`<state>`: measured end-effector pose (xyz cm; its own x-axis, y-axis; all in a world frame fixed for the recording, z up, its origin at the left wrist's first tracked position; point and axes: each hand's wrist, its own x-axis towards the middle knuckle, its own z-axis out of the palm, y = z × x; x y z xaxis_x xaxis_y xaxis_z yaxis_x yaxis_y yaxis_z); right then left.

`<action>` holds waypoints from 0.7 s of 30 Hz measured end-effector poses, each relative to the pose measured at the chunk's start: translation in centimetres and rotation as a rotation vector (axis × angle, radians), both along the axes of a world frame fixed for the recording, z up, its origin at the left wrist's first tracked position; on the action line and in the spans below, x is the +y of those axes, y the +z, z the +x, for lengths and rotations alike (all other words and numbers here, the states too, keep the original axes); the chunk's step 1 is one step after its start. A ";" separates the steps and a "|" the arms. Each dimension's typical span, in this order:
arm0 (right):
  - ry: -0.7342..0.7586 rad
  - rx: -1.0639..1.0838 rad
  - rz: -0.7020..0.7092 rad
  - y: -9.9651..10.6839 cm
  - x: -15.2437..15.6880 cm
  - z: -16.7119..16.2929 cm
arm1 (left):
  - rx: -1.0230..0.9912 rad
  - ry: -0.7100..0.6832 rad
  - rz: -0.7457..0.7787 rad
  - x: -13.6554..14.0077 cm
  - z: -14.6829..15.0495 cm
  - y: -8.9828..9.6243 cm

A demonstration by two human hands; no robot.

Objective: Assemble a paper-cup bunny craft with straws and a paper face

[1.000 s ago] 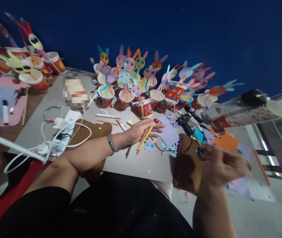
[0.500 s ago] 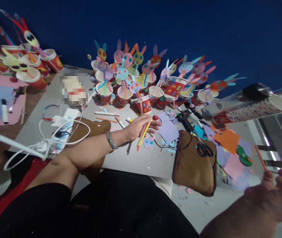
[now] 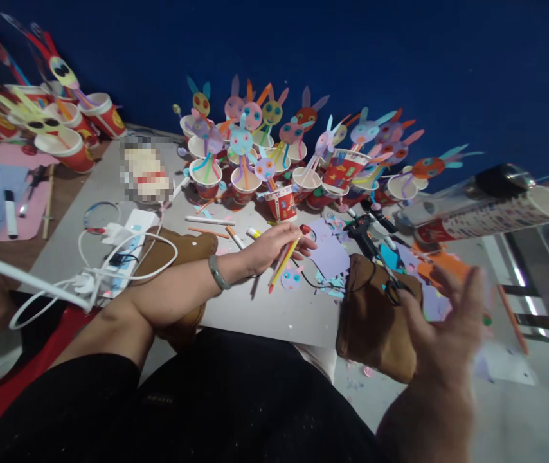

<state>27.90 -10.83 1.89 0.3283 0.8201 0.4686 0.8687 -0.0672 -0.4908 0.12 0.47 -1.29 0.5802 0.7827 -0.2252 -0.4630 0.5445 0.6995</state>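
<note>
My left hand (image 3: 274, 251), with a bracelet at the wrist, is closed around thin sticks or strips, too slim to name surely. One is a yellow strip (image 3: 285, 263) with a red end, pointing down toward the table. Just below it lies a round paper rabbit face (image 3: 292, 276) with blue eyes. My right hand (image 3: 448, 321) is in the air at the right, fingers spread and holding nothing. Its thumb reaches close to the black-handled scissors (image 3: 393, 290), which lie on a brown pouch (image 3: 375, 328); whether they touch I cannot tell. An orange strip (image 3: 513, 318) is at the right.
Several paper cups with paper rabbits (image 3: 246, 186) stand along the blue wall. A glue gun (image 3: 361, 235) and a purple sheet (image 3: 327, 247) lie right of centre. A stack of cups (image 3: 496, 206) leans at the right. A power strip (image 3: 132, 251) with white cables is at the left.
My right hand has let go of the orange strip and moved left toward the scissors, its fingers opening. My left hand has stayed nearly in place with the yellow strip.
</note>
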 end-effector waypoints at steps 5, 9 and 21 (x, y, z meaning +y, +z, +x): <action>0.449 -0.049 0.081 0.3 1.5 -4.4 | 0.049 0.007 0.057 -0.1 -0.1 0.1; 0.554 0.175 -0.115 -0.3 3.2 -7.8 | 0.093 0.052 0.087 -0.1 -0.2 0.0; 0.546 0.842 -0.485 -3.6 5.1 -13.1 | 0.119 0.128 0.189 0.3 -0.3 -0.4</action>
